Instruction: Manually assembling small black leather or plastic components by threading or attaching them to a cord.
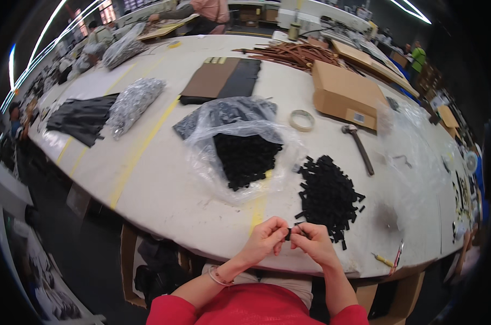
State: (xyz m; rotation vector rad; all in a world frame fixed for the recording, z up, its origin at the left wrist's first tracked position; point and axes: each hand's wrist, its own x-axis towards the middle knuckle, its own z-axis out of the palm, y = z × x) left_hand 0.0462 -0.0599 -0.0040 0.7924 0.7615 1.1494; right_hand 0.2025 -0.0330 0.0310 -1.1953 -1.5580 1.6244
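Close together at the table's near edge, my two hands pinch a small black piece (288,234) between them. My left hand (268,237), with a bracelet on its wrist, grips it from the left. Fingertips of my right hand (312,242) close on its other side, where a thin dark bit shows; its kind is too small to tell. Just beyond my right hand lies a loose pile of small black rectangular pieces (329,189). An opened clear plastic bag (202,168) to the left of the pile holds many similar black pieces (245,160).
On the white table (153,179) lie a hammer (359,149), a tape roll (301,120), a cardboard box (345,95), brown strips (297,54), black strips (83,116), a silvery bag (134,103) and clear plastic (413,157). A yellow-handled tool (382,259) rests near the right edge.
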